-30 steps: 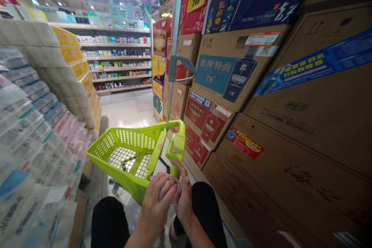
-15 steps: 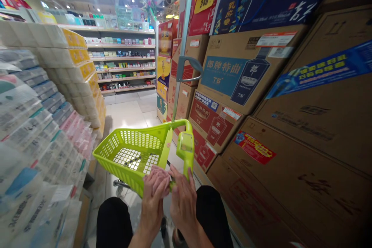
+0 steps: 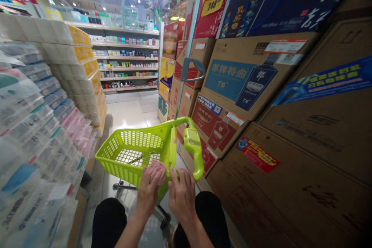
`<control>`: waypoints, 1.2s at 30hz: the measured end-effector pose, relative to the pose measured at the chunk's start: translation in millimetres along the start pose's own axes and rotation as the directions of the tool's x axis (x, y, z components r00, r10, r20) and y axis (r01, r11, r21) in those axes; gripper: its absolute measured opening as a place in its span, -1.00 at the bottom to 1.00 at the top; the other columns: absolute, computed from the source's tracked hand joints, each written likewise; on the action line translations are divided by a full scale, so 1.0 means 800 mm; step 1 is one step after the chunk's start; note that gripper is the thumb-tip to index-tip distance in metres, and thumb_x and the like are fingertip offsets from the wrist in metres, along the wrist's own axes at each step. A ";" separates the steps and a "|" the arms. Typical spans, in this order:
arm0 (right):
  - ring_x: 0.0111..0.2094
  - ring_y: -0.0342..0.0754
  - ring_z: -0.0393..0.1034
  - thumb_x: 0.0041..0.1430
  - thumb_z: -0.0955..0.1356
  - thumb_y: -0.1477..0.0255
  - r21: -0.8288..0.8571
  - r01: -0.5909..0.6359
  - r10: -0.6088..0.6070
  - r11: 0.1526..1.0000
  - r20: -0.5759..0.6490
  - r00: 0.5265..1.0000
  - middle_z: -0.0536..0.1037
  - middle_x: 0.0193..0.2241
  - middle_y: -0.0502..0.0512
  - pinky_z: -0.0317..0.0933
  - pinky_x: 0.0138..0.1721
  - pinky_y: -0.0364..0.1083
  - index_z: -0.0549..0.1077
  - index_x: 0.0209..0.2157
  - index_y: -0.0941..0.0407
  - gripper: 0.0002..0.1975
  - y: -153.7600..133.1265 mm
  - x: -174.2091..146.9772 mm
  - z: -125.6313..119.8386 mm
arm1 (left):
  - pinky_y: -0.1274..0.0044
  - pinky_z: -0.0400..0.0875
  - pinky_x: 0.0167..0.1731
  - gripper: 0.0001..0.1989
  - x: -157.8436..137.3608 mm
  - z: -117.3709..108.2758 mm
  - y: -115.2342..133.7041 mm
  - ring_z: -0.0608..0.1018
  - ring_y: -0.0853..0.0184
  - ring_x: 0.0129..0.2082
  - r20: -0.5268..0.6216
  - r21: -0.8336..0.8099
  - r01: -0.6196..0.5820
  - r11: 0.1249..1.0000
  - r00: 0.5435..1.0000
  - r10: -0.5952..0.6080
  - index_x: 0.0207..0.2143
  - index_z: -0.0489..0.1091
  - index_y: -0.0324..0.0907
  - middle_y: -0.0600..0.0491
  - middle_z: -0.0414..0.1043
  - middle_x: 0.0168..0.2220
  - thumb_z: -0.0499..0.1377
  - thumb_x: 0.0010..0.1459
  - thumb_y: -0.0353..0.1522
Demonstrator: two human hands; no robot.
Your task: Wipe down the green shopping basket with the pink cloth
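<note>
A lime-green plastic basket cart stands on the floor in front of my knees, its basket empty. My left hand is closed on a pink cloth and presses it against the basket's near rim. My right hand sits just right of it with fingers spread, touching the lower end of the green handle post. A grey pole with a grey grip rises from the cart.
Stacked cardboard liquor cartons wall in the right side. Wrapped tissue packs are piled along the left. A narrow tiled aisle runs ahead to shelves of cosmetics. My dark-trousered legs are at the bottom.
Both hands moved up from below the cart to its near rim. The cloth went from between my hands onto the basket edge. The view shifted slightly left.
</note>
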State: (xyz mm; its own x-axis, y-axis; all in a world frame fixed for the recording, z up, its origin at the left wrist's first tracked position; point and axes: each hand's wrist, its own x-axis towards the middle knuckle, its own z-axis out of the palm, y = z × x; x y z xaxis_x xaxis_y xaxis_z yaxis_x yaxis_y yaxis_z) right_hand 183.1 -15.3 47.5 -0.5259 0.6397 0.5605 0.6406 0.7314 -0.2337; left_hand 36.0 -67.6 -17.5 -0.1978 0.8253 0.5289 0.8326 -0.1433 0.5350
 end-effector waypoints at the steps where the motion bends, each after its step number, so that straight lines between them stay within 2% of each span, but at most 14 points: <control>1: -0.02 0.04 0.20 0.33 0.16 0.42 0.019 0.005 -0.005 1.000 -0.004 1.000 0.37 -0.12 0.23 -0.16 0.22 0.16 0.31 0.09 0.24 -0.63 0.005 0.001 0.002 | 0.17 0.00 0.29 -0.50 0.001 0.000 -0.016 0.12 0.26 0.30 -0.030 0.008 0.032 0.999 0.999 -0.031 0.26 0.13 -0.01 -0.02 0.14 0.24 -0.05 0.30 -0.51; 4: -0.13 0.01 0.21 0.37 0.12 0.41 0.077 0.016 -0.015 0.997 -0.015 1.000 0.39 -0.21 0.16 -0.09 0.16 0.17 0.32 0.03 0.20 -0.68 0.024 0.005 0.006 | 0.22 0.11 0.26 -0.54 0.003 0.006 -0.059 0.17 0.27 0.27 -0.167 0.015 0.163 0.987 0.973 -0.158 0.20 0.22 -0.03 -0.01 0.23 0.17 -0.04 0.30 -0.51; 6: -0.14 0.03 0.20 0.37 0.11 0.37 0.081 0.013 -0.010 0.997 -0.037 0.999 0.39 -0.25 0.15 -0.06 0.11 0.19 0.34 -0.06 0.18 -0.71 0.037 0.010 0.007 | 0.19 0.11 0.25 -0.54 0.003 0.017 -0.063 0.18 0.24 0.27 -0.192 0.033 0.163 0.986 0.969 -0.154 0.19 0.23 -0.04 -0.03 0.24 0.16 -0.02 0.29 -0.51; 9: -0.16 0.02 0.20 0.38 0.10 0.38 0.094 -0.002 0.005 0.996 -0.038 0.999 0.37 -0.29 0.11 -0.05 0.08 0.19 0.35 -0.14 0.14 -0.74 0.059 0.018 0.007 | 0.14 0.06 0.26 -0.49 0.001 0.036 -0.040 0.13 0.22 0.29 -0.135 0.044 0.107 0.993 0.986 -0.100 0.23 0.19 -0.02 -0.03 0.15 0.23 -0.02 0.28 -0.54; 11: -0.17 -0.01 0.20 0.38 0.09 0.40 0.109 0.005 -0.003 0.994 -0.022 1.000 0.37 -0.30 0.08 -0.05 0.08 0.17 0.36 -0.15 0.12 -0.74 0.079 0.022 0.005 | 0.18 0.09 0.27 -0.48 0.000 0.041 -0.029 0.11 0.23 0.31 -0.076 0.043 0.054 0.998 0.996 -0.051 0.25 0.17 0.01 -0.02 0.09 0.26 -0.01 0.28 -0.52; 14: -0.16 -0.04 0.21 0.39 0.08 0.43 0.105 0.023 -0.024 0.994 0.007 1.000 0.37 -0.29 0.05 -0.05 0.10 0.15 0.36 -0.16 0.10 -0.73 0.110 0.030 -0.001 | 0.24 0.13 0.26 -0.47 -0.003 0.029 -0.046 0.12 0.27 0.30 -0.038 0.067 0.002 0.998 0.999 0.001 0.25 0.15 0.02 0.01 0.11 0.25 -0.04 0.29 -0.54; 16: -0.16 -0.06 0.21 0.39 0.08 0.43 0.069 0.005 -0.007 0.998 0.025 1.000 0.37 -0.28 0.05 -0.07 0.15 0.15 0.37 -0.20 0.12 -0.73 0.122 0.035 -0.003 | 0.24 0.10 0.26 -0.47 -0.007 0.018 -0.070 0.16 0.29 0.28 -0.070 0.110 0.061 0.992 0.996 -0.054 0.24 0.17 0.02 0.03 0.18 0.20 -0.05 0.29 -0.56; 18: -0.12 -0.05 0.21 0.39 0.10 0.41 0.020 -0.041 0.040 0.999 0.022 0.999 0.39 -0.25 0.07 -0.12 0.21 0.17 0.38 -0.22 0.14 -0.73 0.119 0.038 0.001 | 0.23 0.08 0.26 -0.51 -0.013 0.015 -0.088 0.18 0.27 0.26 -0.128 0.159 0.145 0.977 0.984 -0.126 0.22 0.19 0.00 0.02 0.23 0.17 -0.02 0.29 -0.53; 20: -0.06 -0.03 0.21 0.40 0.11 0.40 0.014 -0.047 0.046 0.999 0.032 0.998 0.41 -0.19 0.08 -0.17 0.25 0.18 0.40 -0.15 0.15 -0.72 0.104 0.037 0.014 | 0.19 0.05 0.25 -0.53 -0.017 0.023 -0.089 0.18 0.23 0.26 -0.178 0.197 0.189 0.962 0.972 -0.155 0.20 0.22 -0.03 0.00 0.24 0.16 0.00 0.28 -0.52; 23: 0.02 0.00 0.19 0.39 0.12 0.36 0.075 0.039 -0.048 0.996 0.123 0.991 0.43 -0.10 0.09 -0.21 0.29 0.18 0.38 0.04 0.14 -0.66 0.077 0.028 0.043 | 0.15 0.01 0.25 -0.50 -0.018 0.041 -0.069 0.10 0.17 0.31 -0.161 0.226 0.131 0.965 0.982 -0.095 0.22 0.21 -0.06 -0.03 0.18 0.21 -0.02 0.27 -0.55; 26: 0.14 0.06 0.11 0.39 0.13 0.34 0.067 0.065 -0.074 0.996 0.141 0.987 0.41 0.00 0.11 -0.23 0.32 0.17 0.39 0.10 0.16 -0.61 0.070 0.017 0.064 | 0.17 0.00 0.28 -0.46 -0.021 0.039 -0.058 0.08 0.21 0.32 -0.054 0.239 0.026 0.971 0.998 -0.013 0.26 0.15 -0.03 0.02 0.12 0.26 -0.02 0.27 -0.56; 29: 0.23 0.04 0.03 0.38 0.13 0.39 0.042 0.096 -0.101 0.995 0.141 0.985 0.37 0.10 0.07 -0.23 0.33 0.11 0.36 0.16 0.14 -0.59 0.081 0.010 0.066 | 0.16 -0.08 0.31 -0.43 -0.029 0.019 -0.069 0.14 0.27 0.29 0.007 0.280 0.018 0.960 1.000 -0.021 0.27 0.13 0.02 0.10 0.17 0.23 -0.05 0.27 -0.59; 31: 0.26 0.03 -0.01 0.38 0.13 0.39 0.030 0.110 -0.114 0.993 0.152 0.982 0.34 0.13 0.05 -0.25 0.34 0.11 0.35 0.18 0.14 -0.58 0.086 0.008 0.063 | 0.15 -0.10 0.31 -0.42 -0.035 0.010 -0.080 0.15 0.27 0.27 -0.010 0.317 0.054 0.947 0.999 -0.053 0.26 0.14 0.04 0.12 0.20 0.22 -0.05 0.27 -0.59; 36: 0.27 0.04 -0.02 0.39 0.13 0.36 -0.002 0.084 -0.083 0.996 0.154 0.985 0.36 0.12 0.08 -0.27 0.35 0.14 0.37 0.14 0.18 -0.58 0.091 0.015 0.050 | 0.17 -0.08 0.30 -0.43 -0.045 0.017 -0.093 0.22 0.25 0.21 -0.060 0.324 0.083 0.942 0.996 -0.067 0.23 0.20 0.02 0.09 0.25 0.17 -0.04 0.24 -0.60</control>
State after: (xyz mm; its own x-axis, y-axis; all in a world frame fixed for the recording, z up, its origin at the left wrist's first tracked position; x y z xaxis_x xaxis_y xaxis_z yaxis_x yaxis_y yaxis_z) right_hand 201.2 55.0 4.9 -0.6571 0.6055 0.4490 0.5949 0.7824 -0.1844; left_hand -12.2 -79.1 -85.2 -0.2841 0.7990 0.5300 0.9357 0.1105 0.3349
